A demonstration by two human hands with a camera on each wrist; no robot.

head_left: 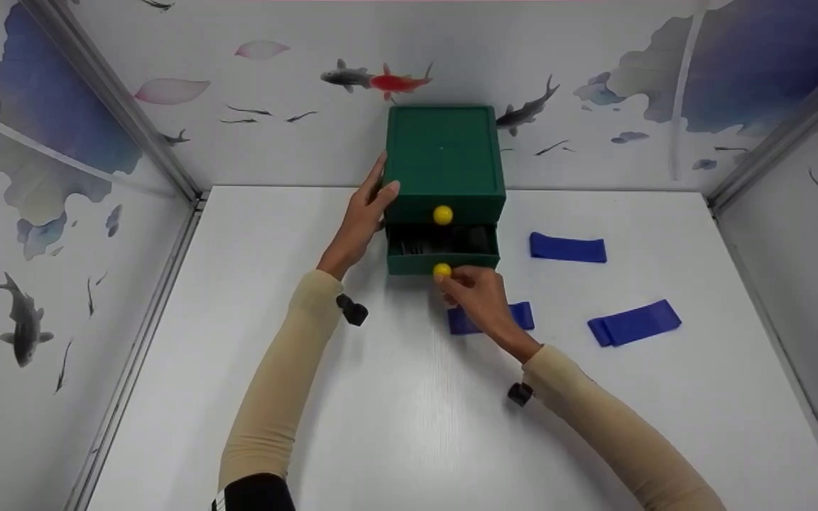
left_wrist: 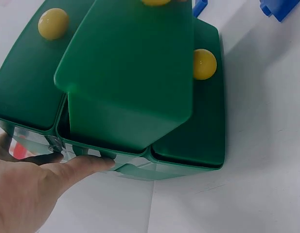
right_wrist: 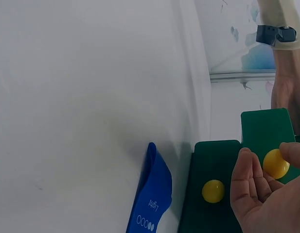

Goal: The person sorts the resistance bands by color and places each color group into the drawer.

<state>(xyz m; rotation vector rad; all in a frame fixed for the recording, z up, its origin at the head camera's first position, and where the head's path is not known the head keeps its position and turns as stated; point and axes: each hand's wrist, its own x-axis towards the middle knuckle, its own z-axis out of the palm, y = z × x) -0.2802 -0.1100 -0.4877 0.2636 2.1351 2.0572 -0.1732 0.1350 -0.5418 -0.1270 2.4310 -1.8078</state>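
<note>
Print (right_wrist: 153, 205) reading "Light" on one of three blue bands (right_wrist: 160, 180) shows only in your right wrist view; both wrist views add the lowest of three drawers (left_wrist: 206, 126). Your left hand (head_left: 363, 220) rests, fingers extended, against the left side of the green cabinet (head_left: 443, 152) by the back wall (head_left: 281, 152), and your right hand (head_left: 481, 294) pinches the yellow knob (head_left: 442, 270) of the pulled-out middle drawer (head_left: 409, 265).

Head view looks down; wrist close-ups share the drawer (left_wrist: 125, 63).

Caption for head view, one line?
Left hand rests against a green cabinet; right hand pinches the yellow knob of an open drawer.
</note>
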